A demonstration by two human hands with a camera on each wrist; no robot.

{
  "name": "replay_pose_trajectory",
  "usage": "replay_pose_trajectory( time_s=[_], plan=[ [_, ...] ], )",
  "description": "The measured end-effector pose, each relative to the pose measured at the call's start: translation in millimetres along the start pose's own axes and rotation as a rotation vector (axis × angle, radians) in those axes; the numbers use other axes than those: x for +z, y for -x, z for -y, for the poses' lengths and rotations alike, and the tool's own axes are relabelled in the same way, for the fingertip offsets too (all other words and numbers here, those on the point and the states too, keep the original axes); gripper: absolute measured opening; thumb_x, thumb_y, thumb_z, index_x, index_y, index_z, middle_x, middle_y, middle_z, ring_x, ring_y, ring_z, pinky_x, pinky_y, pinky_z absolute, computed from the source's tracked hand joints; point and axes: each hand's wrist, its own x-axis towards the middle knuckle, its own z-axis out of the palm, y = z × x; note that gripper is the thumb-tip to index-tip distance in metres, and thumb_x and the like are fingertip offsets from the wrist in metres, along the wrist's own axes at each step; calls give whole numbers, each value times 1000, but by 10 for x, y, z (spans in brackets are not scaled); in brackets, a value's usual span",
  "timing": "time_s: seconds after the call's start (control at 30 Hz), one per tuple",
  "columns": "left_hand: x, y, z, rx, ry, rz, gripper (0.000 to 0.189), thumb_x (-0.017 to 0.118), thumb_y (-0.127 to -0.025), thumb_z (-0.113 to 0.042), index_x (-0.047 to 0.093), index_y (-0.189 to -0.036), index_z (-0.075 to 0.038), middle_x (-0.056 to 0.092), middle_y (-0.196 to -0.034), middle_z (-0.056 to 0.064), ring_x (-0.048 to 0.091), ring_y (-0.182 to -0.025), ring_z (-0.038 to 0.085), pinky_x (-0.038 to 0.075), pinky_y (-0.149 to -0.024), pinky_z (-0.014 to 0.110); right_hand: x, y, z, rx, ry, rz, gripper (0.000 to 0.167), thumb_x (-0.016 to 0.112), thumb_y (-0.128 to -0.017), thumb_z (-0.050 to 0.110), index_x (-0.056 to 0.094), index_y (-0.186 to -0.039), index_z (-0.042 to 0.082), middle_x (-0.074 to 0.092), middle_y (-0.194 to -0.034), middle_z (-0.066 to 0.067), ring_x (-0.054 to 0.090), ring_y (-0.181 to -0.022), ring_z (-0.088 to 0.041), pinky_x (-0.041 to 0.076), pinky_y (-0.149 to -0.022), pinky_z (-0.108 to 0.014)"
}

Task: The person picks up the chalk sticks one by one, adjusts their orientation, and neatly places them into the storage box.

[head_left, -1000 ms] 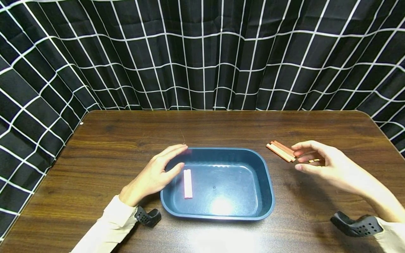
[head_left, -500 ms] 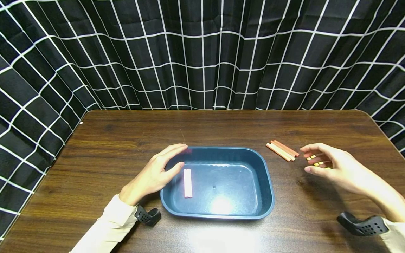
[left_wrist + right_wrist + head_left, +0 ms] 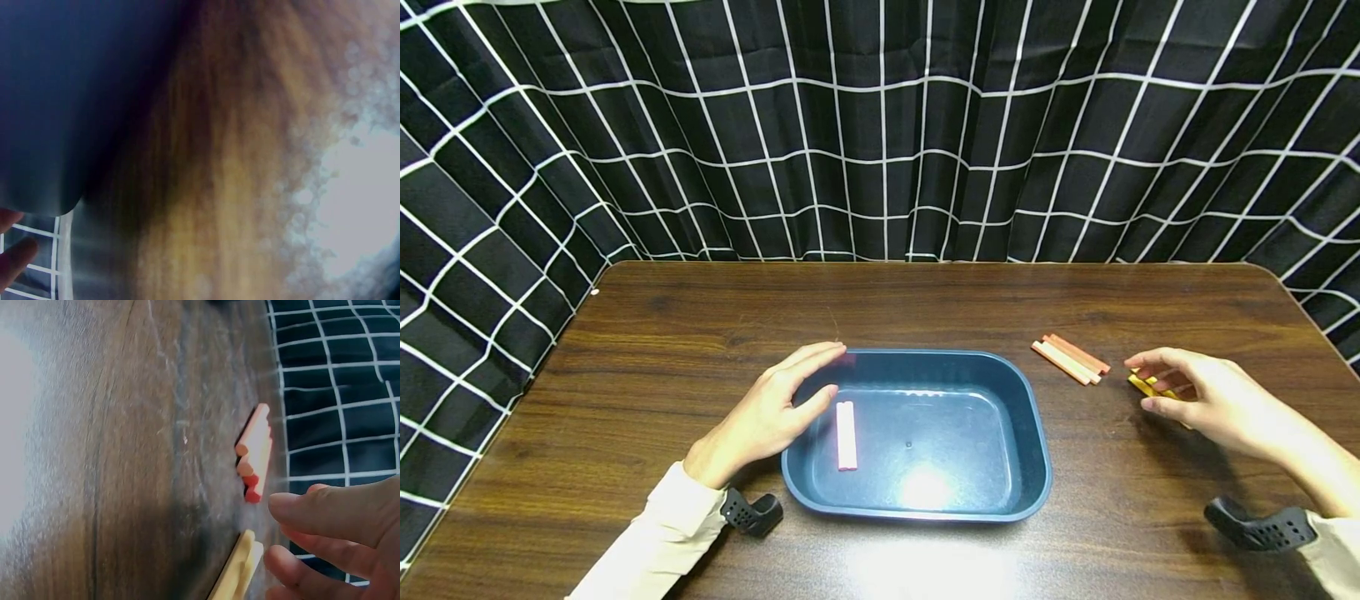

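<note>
My right hand (image 3: pixel 1221 404), thumb and fingers parted in a loose curve, is over slim yellow sticks (image 3: pixel 1141 386) on the wood-grained tabletop (image 3: pixel 925 300), partly hiding them; whether I touch them I can't tell. Near them lie blunt-ended orange and red sticks (image 3: pixel 1070 360). My left hand (image 3: pixel 767 412), thumb apart, lies over the rim of a smooth blue tub (image 3: pixel 917 515) holding pink sticks (image 3: pixel 846 436).

A blue rectangular tub (image 3: pixel 925 442) with rounded corners stands upright on the table (image 3: pixel 700 333), two pink sticks (image 3: pixel 846 437) side by side on its floor, near its left end. Yellow sticks (image 3: pixel 232 572) lie together on the tabletop, partly hidden beneath the right hand (image 3: pixel 1217 400), near a slanted row of peach and red-orange sticks (image 3: pixel 1070 360).
</note>
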Motion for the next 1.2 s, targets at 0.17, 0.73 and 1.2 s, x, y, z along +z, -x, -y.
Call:
replay_pose_trajectory(
  time_s=[0.17, 0.73, 1.2],
  plan=[
    [-6, 4, 4, -3, 0, 4, 46, 63, -96, -17, 55, -140, -7, 54, -146, 8, 50, -138, 24, 38, -117, 45, 15, 3, -61, -8, 34, -2, 41, 80, -73, -5, 66, -112, 0, 72, -96, -14, 53, -79, 15, 47, -63, -11],
    [-4, 7, 5, -20, 9, 18, 46, 62, -97, -19, 54, -142, -8, 52, -147, 7, 48, -139, 23, 37, -117, 45, 62, 21, -195, -15, 83, 58, 40, 80, -72, -5, 65, -109, -8, 70, -87, -7, 46, -71, 15, 44, -56, -19],
    [1, 0, 10, -12, 11, 11, 46, 62, -97, -19, 54, -141, -7, 53, -147, 11, 49, -139, 23, 37, -117, 45, 113, -7, -152, -29, 158, 48, 26, 75, -65, -11, 71, -88, 1, 65, -72, 5, 44, -64, 12, 41, -54, -23]
  ],
)
